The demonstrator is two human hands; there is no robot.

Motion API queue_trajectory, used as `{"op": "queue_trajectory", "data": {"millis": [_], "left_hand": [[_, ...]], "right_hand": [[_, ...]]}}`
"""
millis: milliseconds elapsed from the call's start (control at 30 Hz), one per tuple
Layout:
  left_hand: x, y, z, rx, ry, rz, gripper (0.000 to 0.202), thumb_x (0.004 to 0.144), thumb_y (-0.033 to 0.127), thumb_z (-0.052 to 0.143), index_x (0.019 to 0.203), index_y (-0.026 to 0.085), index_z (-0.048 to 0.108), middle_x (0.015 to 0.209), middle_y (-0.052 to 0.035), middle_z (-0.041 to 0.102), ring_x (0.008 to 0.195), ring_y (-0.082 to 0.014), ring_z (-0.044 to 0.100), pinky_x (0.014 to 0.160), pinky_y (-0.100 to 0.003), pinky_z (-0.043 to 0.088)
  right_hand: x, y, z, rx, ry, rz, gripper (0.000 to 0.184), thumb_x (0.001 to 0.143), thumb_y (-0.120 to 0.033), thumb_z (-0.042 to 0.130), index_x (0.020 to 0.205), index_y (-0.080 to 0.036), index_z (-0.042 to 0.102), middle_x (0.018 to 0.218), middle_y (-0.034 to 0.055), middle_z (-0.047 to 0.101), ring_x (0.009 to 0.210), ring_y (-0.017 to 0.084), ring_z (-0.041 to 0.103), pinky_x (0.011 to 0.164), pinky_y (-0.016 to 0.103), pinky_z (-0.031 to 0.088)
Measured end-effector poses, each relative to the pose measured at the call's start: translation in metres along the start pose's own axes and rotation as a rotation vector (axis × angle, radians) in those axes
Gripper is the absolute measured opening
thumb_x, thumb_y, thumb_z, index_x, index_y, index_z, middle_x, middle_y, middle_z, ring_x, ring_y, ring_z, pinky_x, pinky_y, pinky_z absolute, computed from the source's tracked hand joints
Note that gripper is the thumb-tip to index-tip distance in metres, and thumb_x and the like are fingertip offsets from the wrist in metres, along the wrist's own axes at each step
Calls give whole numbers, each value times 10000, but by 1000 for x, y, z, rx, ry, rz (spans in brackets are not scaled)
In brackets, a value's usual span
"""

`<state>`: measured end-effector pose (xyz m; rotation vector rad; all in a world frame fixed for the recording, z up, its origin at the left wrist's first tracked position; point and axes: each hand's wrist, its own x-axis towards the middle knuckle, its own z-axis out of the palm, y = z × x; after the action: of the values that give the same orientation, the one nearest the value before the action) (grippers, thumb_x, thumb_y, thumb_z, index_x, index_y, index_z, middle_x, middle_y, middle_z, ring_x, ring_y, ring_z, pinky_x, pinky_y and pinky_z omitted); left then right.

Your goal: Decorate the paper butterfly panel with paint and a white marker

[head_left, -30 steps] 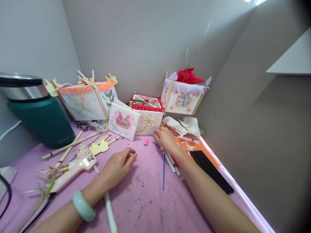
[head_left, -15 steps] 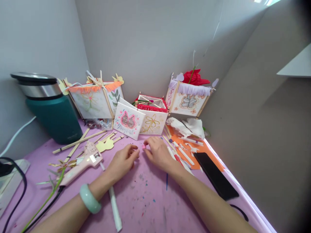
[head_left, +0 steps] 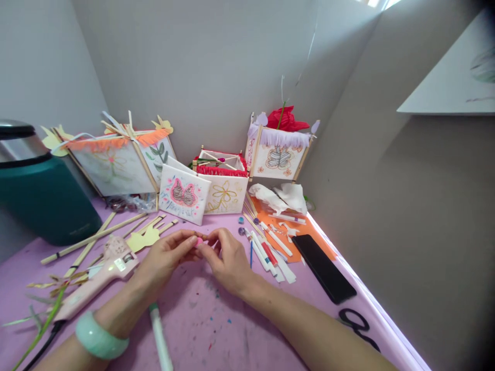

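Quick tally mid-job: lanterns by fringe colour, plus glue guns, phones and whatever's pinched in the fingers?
Orange-fringed lantern: 1
Red-fringed lantern: 1
Purple-fringed lantern: 1
Glue gun: 1
Phone: 1
Pink piece: 1, pinched between left hand and right hand
Total: 6

There it was, the small pink piece, a tiny bright pink blob, mostly hidden, so its exact shape could not be made out. It sat pinched between the fingertips of the left hand and the right hand, which met over it tip to tip. It was held just above the purple table, near the middle of the scene, nearer than the white panel with the pink drawing.
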<state>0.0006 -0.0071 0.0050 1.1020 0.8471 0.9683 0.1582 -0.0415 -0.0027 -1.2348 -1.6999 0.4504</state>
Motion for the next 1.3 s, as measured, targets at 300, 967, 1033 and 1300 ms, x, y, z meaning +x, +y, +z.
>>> {"op": "queue_trajectory", "data": {"millis": [300, 967, 1033, 1300], "left_hand": [[0, -3, 1, 37, -34, 29, 203, 741, 339, 734, 869, 184, 707, 610, 24, 617, 505, -62, 505, 509, -164, 414], [-4, -6, 6, 206, -34, 34, 330, 815, 454, 624, 980, 175, 684, 518, 53, 478, 475, -78, 399, 453, -188, 300], [-5, -4, 7, 242, -30, 53, 343, 802, 459, 635, 989, 175, 684, 537, 45, 511, 484, -80, 417, 461, -190, 311], [-7, 1, 13, 229, -37, 37, 448, 718, 424, 714, 1107, 207, 666, 780, -19, 674, 563, -107, 528, 467, -202, 357]], "right_hand": [[2, -4, 2, 438, -309, 247, 324, 947, -480, 428, 874, -183, 534, 723, -28, 586, 543, 68, 489, 523, 199, 390], [4, -1, 7, 795, -265, 469, 372, 850, -490, 525, 659, -171, 509, 436, -83, 400, 358, 46, 302, 359, 182, 230], [5, -4, 7, 877, -262, 531, 374, 843, -480, 535, 638, -169, 505, 416, -86, 388, 337, 44, 272, 335, 180, 196], [12, -4, 4, 1163, -568, 831, 482, 967, -455, 323, 654, -142, 515, 535, 4, 554, 316, 31, 265, 311, 166, 137]]}}
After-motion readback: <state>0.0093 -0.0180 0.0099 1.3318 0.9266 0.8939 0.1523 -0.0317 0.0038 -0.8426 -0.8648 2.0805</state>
